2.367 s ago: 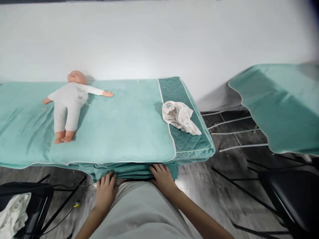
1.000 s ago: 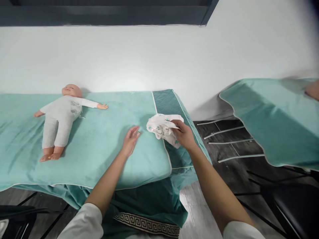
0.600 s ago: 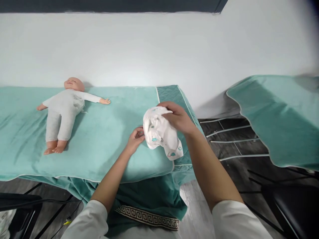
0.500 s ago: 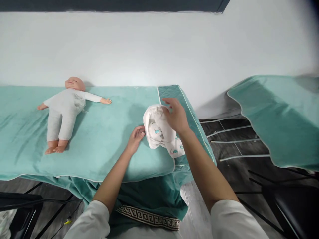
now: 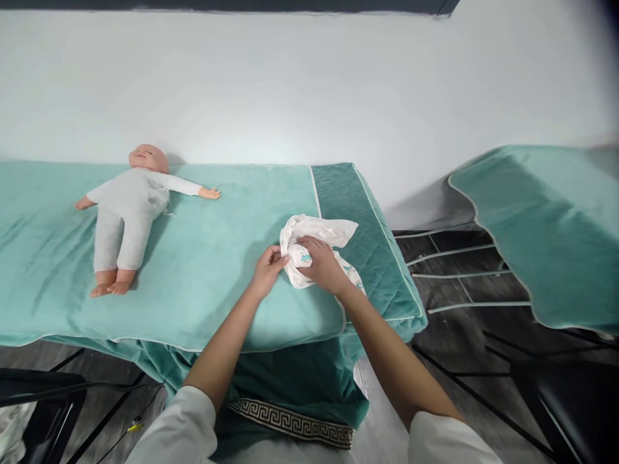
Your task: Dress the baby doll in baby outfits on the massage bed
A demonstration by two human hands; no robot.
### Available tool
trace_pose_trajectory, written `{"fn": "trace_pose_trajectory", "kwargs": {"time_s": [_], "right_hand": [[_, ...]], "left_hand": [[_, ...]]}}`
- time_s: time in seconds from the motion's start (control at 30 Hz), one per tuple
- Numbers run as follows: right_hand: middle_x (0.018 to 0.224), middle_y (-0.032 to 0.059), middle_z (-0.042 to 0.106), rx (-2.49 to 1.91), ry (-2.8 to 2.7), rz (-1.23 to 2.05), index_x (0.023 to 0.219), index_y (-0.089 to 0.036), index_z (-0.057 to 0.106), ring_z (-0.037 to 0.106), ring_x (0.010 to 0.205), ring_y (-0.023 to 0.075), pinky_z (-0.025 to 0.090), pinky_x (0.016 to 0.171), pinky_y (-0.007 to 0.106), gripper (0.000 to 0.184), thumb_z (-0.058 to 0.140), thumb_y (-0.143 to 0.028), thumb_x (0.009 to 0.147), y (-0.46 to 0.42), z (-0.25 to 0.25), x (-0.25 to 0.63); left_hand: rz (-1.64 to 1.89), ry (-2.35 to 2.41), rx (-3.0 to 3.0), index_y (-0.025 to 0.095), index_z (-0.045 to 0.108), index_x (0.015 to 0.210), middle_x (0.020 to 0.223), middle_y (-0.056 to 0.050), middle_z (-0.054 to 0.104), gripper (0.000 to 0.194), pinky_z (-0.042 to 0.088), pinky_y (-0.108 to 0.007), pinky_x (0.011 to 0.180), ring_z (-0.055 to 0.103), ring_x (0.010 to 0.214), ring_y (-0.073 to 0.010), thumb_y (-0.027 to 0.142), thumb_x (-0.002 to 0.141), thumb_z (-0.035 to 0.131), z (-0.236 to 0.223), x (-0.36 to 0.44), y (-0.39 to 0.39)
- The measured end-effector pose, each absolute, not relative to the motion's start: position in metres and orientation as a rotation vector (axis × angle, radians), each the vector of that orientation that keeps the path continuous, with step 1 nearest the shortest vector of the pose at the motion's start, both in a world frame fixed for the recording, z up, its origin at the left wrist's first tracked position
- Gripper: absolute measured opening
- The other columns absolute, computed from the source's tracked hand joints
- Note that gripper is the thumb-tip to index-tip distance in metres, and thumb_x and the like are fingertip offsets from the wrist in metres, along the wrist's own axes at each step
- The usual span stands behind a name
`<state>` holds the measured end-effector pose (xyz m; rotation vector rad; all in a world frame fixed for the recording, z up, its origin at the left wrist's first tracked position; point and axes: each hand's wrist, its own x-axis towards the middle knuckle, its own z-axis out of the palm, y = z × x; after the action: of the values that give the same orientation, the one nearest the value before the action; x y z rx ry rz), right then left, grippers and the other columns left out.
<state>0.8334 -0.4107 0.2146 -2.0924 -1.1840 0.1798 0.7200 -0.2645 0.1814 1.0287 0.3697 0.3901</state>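
Note:
A bunched white cloth with small teal prints (image 5: 316, 227) lies near the right end of the green-covered bed; whether it is a garment I cannot tell. At its left edge my left hand (image 5: 267, 270) is closed, thumb and fingers pinching the fabric. My right hand (image 5: 325, 265) reaches into the middle of the bundle, its fingers curled round a printed fold. One flap of the cloth sticks out to the right above my right hand, and a printed part shows beneath that wrist.
A baby doll (image 5: 129, 206) in white clothing lies on its back on the bed cover (image 5: 217, 277) to the left. Beyond the bed's right end stand a metal rack (image 5: 459, 276) and another green-draped surface (image 5: 546, 238). Black chairs (image 5: 570, 399) flank the lower corners.
My right hand has come down from above the cloth and taken hold of its printed fold. My left hand now pinches the left edge. A flap has spread out to the right.

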Motion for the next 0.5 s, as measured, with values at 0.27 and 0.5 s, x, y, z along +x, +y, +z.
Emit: {"fn": "trace_pose_trajectory", "kwargs": {"time_s": [0.27, 0.5], "right_hand": [[0.138, 0.0127, 0.063, -1.372, -0.484, 0.087, 0.142, -0.023, 0.048, 0.068, 0.119, 0.0298, 0.054, 0.104, 0.053, 0.055, 0.055, -0.048, 0.094, -0.433, 0.258, 0.849], [0.148, 0.0131, 0.057, -1.979, -1.239, 0.185, 0.135, -0.023, 0.061, 0.049, 0.142, 0.0342, 0.041, 0.119, 0.057, 0.053, 0.072, -0.034, 0.085, -0.466, 0.208, 0.828]], "left_hand": [[0.472, 0.419, 0.628, 0.02, 0.058, 0.09, 0.093, -0.002, 0.071, 0.03, 0.051, -0.031, 0.089, 0.067, 0.089, -0.0153, 0.033, 0.079, 0.083, 0.183, 0.719, -0.252], [0.544, 0.39, 0.59, 0.022, 0.057, 0.094, 0.103, 0.0, 0.073, 0.028, 0.05, -0.031, 0.101, 0.069, 0.102, -0.0144, 0.029, 0.08, 0.08, 0.182, 0.721, -0.251]]}}
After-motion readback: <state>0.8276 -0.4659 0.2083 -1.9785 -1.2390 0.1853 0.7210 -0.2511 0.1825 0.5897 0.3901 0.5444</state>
